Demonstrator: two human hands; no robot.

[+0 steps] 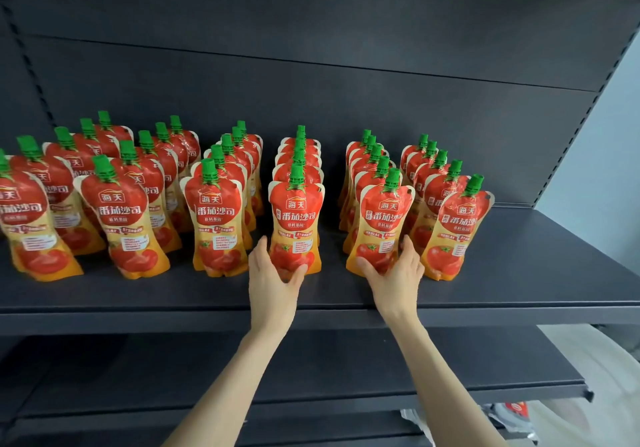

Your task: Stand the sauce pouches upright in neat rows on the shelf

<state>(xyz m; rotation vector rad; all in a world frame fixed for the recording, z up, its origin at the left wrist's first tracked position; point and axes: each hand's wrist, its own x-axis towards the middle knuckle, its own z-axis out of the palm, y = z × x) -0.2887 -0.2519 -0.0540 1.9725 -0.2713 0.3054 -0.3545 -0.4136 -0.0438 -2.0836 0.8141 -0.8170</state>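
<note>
Several rows of red-and-orange sauce pouches with green caps stand upright on the dark shelf (173, 294), running front to back. My left hand (273, 273) grips the base of the front pouch (297, 211) in the middle row, thumb on its right side. Around the base of the front pouch (382, 218) in the neighbouring row on the right, my right hand (394, 273) holds on, with fingers on both sides. Both pouches stand on the shelf. More rows (121, 211) stand to the left and one row (453, 224) to the right.
The shelf's front edge (485, 311) runs across the view, with a lower dark shelf (381, 391) beneath it. A dark back panel (311, 82) rises behind the rows. White bags and a red package (516, 410) lie low at the right. Bare shelf stretches right of the last row.
</note>
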